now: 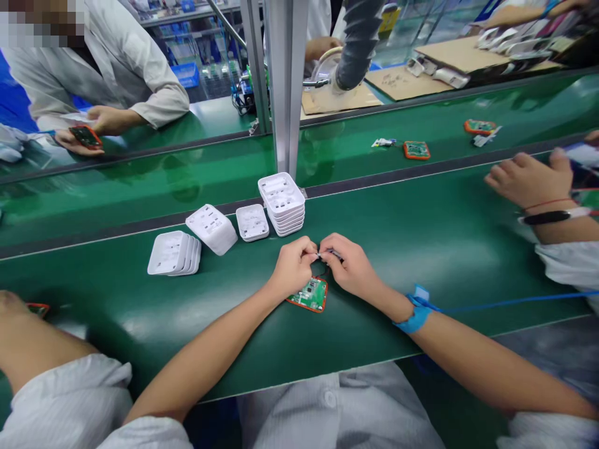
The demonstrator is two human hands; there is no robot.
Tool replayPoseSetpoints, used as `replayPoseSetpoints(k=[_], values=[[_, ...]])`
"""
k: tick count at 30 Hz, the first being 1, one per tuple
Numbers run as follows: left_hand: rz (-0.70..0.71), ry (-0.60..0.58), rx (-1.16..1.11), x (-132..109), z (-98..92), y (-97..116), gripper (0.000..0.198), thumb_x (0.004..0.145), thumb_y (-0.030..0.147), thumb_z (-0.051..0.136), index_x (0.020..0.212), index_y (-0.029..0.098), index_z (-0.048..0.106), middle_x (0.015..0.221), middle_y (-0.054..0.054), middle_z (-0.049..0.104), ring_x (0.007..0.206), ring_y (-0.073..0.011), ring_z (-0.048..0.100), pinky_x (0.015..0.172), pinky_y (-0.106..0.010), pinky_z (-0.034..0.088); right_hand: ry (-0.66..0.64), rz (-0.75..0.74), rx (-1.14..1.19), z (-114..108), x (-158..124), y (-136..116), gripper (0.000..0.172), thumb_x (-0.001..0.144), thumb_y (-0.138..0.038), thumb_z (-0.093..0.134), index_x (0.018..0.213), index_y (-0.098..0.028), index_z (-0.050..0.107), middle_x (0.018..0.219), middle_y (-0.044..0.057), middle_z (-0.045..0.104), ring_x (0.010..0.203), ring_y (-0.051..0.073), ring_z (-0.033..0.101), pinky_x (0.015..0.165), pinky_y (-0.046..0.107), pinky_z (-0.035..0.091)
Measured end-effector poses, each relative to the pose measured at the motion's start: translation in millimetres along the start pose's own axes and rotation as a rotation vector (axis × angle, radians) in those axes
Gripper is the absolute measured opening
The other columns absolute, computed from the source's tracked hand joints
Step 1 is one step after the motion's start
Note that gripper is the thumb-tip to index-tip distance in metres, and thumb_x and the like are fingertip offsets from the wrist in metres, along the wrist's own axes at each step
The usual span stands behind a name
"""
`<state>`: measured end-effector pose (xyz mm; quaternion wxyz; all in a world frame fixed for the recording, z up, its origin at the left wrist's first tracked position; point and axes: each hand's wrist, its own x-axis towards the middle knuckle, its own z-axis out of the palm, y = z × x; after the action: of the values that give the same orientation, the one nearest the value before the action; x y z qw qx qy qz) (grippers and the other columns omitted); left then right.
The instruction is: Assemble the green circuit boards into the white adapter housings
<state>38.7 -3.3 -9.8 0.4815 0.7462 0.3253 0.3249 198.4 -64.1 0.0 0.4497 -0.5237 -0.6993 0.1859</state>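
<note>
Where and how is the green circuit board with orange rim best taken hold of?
Probably by its orange rim at the near right corner, from the near side: the board seems to lie flat, and the left hand hides its far left part.

head-worn camera | faces forward and down | close range, from over near edge of green bench (pixel 421 249)

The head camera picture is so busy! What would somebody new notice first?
Probably the left hand and right hand, pinching a tiny part at the picture's centre, with an orange-edged green circuit board just below. Next might be the tall stack of white covers beyond the left hand, or the bright blue band around the right wrist.
</note>
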Motion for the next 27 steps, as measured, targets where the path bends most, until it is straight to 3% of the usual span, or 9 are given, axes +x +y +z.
replayPoseSetpoints(k=[3, 6, 8, 10, 12, 15, 20, 24, 27], values=[[0.054, -0.079, 0.25, -2.3, -8.6, 17.3, 0.015, 0.085, 0.01, 0.055, 0.073, 0.019, 0.054, 0.079, -0.002, 0.065, 0.074, -0.0155, 0.06, 0.072, -0.029, 0.049, -0.068, -0.014, -0.023, -9.3, 1.7, 0.8, 0.017, 0.097, -0.018, 0.048, 0.085, -0.02, 0.059, 0.082, 0.004, 0.062, 0.078, 0.017, 0.058, 0.072, 0.029, 0.045], [0.189, -0.131, 0.586, -8.5, -30.8, 52.7, 0.007, 0.089, 0.018, 0.06, 0.084, 0.018, 0.064, 0.098, -0.008, 0.069, 0.093, -0.0223, 0.062, 0.085, -0.037, 0.05, -0.276, -0.042, -0.121, -24.1, 2.6, 4.7, 0.021, 0.099, -0.02, 0.046, 0.09, -0.019, 0.065, 0.087, 0.005, 0.065, 0.082, 0.018, 0.061, 0.075, 0.03, 0.046], [0.254, -0.026, 0.688, -8.3, -51.9, 80.3, 0.01, 0.092, 0.025, 0.059, 0.092, 0.017, 0.066, 0.105, -0.01, 0.068, 0.102, -0.0254, 0.059, 0.093, -0.041, 0.047, -0.343, -0.052, -0.31, -31.5, 1.4, 6.6, 0.024, 0.102, -0.025, 0.046, 0.1, -0.019, 0.069, 0.096, 0.009, 0.066, 0.088, 0.021, 0.061, 0.08, 0.033, 0.047], [0.324, 0.197, 0.804, 0.5, -73.6, 103.3, 0.018, 0.09, 0.032, 0.063, 0.101, 0.018, 0.064, 0.105, -0.01, 0.067, 0.104, -0.027, 0.057, 0.095, -0.043, 0.045, -0.3, -0.026, -0.554, -35.6, -1.2, 6.7, 0.03, 0.101, -0.036, 0.05, 0.116, -0.017, 0.068, 0.106, 0.014, 0.064, 0.094, 0.026, 0.06, 0.083, 0.038, 0.046], [0.278, 0.319, 0.934, 17.3, -90.5, 116.9, 0.045, 0.078, 0.042, 0.074, 0.115, 0.018, 0.061, 0.118, -0.012, 0.065, 0.114, -0.0327, 0.053, 0.098, -0.048, 0.041, -0.263, 0.033, -0.713, -37.5, -5.0, 5.9, 0.042, 0.098, -0.044, 0.055, 0.124, -0.013, 0.064, 0.109, 0.017, 0.063, 0.096, 0.03, 0.059, 0.082, 0.04, 0.047], [0.089, 0.211, 1.075, 46.0, -101.4, 120.3, 0.085, 0.065, 0.05, 0.082, 0.137, 0.018, 0.049, 0.137, -0.017, 0.056, 0.129, -0.0409, 0.043, 0.102, -0.052, 0.035, -0.326, 0.085, -0.701, -38.7, -11.8, 7.4, 0.037, 0.097, -0.039, 0.056, 0.121, -0.012, 0.064, 0.104, 0.015, 0.066, 0.095, 0.029, 0.062, 0.081, 0.039, 0.048], [-0.059, 0.019, 1.102, 72.0, -99.1, 114.3, 0.08, 0.072, 0.042, 0.072, 0.141, 0.017, 0.041, 0.127, -0.014, 0.063, 0.12, -0.0371, 0.053, 0.099, -0.05, 0.034, -0.317, 0.062, -0.585, -36.9, -20.1, 19.6, 0.027, 0.098, -0.027, 0.05, 0.117, -0.015, 0.065, 0.104, 0.012, 0.07, 0.095, 0.027, 0.066, 0.082, 0.038, 0.05], [0.13, 0.177, 1.099, 59.9, -96.3, 122.1, 0.089, 0.06, 0.039, 0.08, 0.137, 0.017, 0.042, 0.121, -0.012, 0.064, 0.114, -0.0365, 0.057, 0.099, -0.052, 0.035, -0.262, 0.05, -0.503, -38.7, -19.4, 17.2, 0.025, 0.1, -0.027, 0.046, 0.111, -0.016, 0.065, 0.103, 0.011, 0.07, 0.094, 0.027, 0.067, 0.079, 0.039, 0.052], [0.284, 0.392, 0.913, 19.9, -87.8, 126.3, 0.09, 0.058, 0.036, 0.081, 0.137, 0.02, 0.039, 0.122, -0.011, 0.062, 0.11, -0.0309, 0.059, 0.101, -0.05, 0.04, -0.261, -0.035, -0.342, -41.5, -18.3, 4.2, 0.026, 0.1, -0.023, 0.043, 0.116, -0.018, 0.063, 0.11, 0.011, 0.068, 0.096, 0.024, 0.067, 0.081, 0.036, 0.054]])
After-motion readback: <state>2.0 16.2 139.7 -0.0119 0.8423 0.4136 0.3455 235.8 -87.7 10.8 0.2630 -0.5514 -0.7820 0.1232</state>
